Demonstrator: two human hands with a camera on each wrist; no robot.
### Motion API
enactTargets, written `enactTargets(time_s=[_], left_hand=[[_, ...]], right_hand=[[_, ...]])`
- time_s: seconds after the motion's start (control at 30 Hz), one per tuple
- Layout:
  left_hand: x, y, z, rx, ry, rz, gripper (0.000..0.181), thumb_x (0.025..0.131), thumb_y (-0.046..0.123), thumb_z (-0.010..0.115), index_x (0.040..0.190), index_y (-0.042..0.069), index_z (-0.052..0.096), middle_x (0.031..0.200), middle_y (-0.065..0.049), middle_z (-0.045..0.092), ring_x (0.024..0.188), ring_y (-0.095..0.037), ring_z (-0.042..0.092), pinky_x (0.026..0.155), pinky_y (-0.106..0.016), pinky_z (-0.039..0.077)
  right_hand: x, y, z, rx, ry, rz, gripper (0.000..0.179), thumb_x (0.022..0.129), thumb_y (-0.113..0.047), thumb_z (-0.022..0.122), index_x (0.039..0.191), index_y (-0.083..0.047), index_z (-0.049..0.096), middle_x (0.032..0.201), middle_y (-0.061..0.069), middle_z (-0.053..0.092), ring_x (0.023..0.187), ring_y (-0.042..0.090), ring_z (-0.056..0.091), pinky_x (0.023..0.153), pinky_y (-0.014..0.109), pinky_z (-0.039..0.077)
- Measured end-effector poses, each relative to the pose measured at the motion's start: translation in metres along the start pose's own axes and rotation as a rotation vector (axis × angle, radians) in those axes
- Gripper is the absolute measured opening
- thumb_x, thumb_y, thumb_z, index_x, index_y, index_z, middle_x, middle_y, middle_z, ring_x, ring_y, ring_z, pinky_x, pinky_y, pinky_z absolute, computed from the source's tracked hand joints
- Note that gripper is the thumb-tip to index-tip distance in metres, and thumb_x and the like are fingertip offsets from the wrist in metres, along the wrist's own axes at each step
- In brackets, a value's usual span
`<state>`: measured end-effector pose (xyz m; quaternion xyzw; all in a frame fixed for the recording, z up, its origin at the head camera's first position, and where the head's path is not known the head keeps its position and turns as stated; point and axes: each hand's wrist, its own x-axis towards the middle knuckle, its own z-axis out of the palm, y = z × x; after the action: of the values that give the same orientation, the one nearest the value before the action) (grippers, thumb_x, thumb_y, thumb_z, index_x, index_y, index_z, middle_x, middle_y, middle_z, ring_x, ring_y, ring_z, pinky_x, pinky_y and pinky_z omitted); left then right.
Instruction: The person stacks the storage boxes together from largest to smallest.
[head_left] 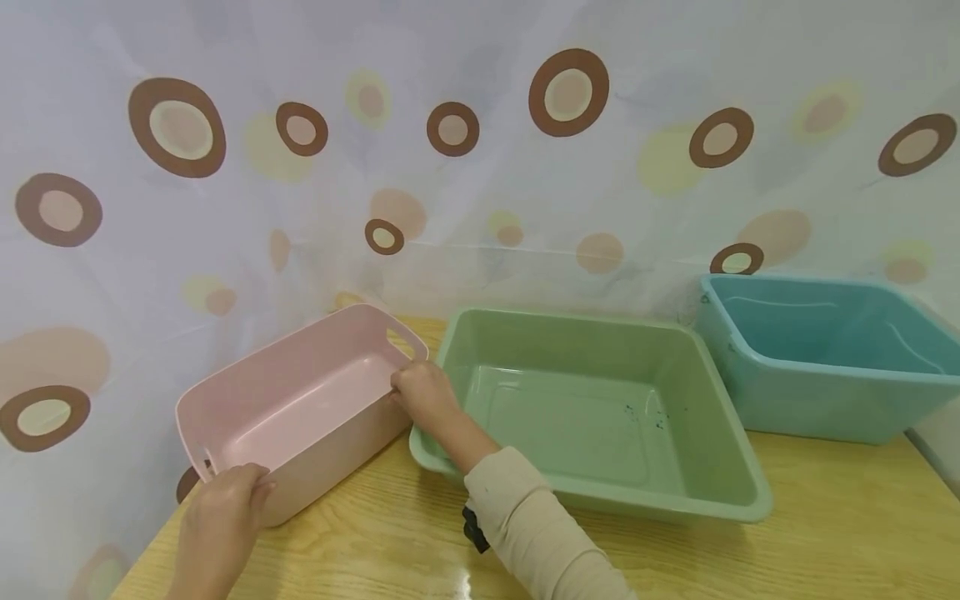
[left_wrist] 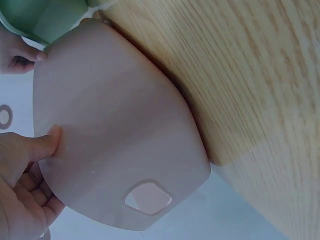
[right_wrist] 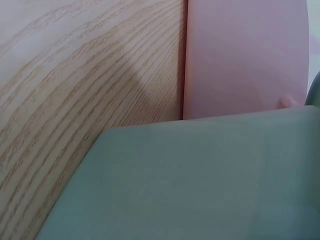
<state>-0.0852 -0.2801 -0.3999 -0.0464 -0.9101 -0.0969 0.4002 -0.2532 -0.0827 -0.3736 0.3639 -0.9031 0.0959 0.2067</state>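
A pink plastic basket (head_left: pixel 330 462) with cut-out end handles sits at the left of the table, empty. My left hand (head_left: pixel 225 517) grips its long near rim by the left corner, thumb outside and fingers over the edge. In the left wrist view the thumb presses the outer wall (left_wrist: pixel 115 110) of the basket. My right hand (head_left: pixel 427 396) pinches the same rim near the right corner, its arm reaching across the green basin (head_left: pixel 555 433). In the right wrist view the basin's outer side (right_wrist: pixel 190 175) covers much of the basket, and a fingertip (right_wrist: pixel 288 101) shows at the basket's edge.
The green basin stands close beside the basket, with small dark marks on its floor. A blue bin (head_left: pixel 810 400) stands right of it. All are on a wooden table (head_left: pixel 810 517); a curtain with printed circles (head_left: pixel 495 192) hangs behind. The basket is near the table's left edge.
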Motion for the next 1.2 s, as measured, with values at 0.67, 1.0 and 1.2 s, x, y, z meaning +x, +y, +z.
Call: enactTargets(time_s=[0.67, 1.0, 1.2], left_hand=[[0.012, -0.005, -0.015, 0.012, 0.039, -0.034, 0.02, 0.055, -0.001, 0.075, 0.069, 0.002, 0.061, 0.062, -0.012, 0.061, 0.053, -0.032, 0.054, 0.05, -0.045, 0.044], [0.028, -0.005, -0.031, -0.002, 0.108, -0.005, 0.071, 0.089, 0.055, 0.023, 0.072, -0.002, 0.062, 0.065, -0.017, 0.061, 0.057, -0.036, 0.057, 0.051, -0.048, 0.044], [0.039, -0.006, -0.044, 0.017, 0.171, 0.045, 0.069, 0.093, 0.052, 0.028, 0.072, -0.004, 0.062, 0.065, -0.017, 0.062, 0.055, -0.033, 0.057, 0.053, -0.043, 0.043]], right_hand=[[0.005, -0.002, -0.003, -0.07, 0.132, -0.082, 0.016, 0.07, -0.036, 0.072, 0.07, -0.019, 0.072, 0.065, -0.006, 0.064, 0.061, 0.01, 0.058, 0.056, 0.021, 0.048], [0.01, 0.003, -0.026, -0.083, 0.354, -0.206, 0.02, 0.065, -0.038, 0.07, 0.065, -0.017, 0.068, 0.062, -0.006, 0.061, 0.059, 0.012, 0.051, 0.055, 0.023, 0.043], [0.013, 0.002, -0.04, -0.08, 0.427, -0.245, 0.023, 0.065, -0.039, 0.07, 0.068, -0.016, 0.068, 0.064, -0.005, 0.062, 0.062, 0.012, 0.053, 0.059, 0.024, 0.045]])
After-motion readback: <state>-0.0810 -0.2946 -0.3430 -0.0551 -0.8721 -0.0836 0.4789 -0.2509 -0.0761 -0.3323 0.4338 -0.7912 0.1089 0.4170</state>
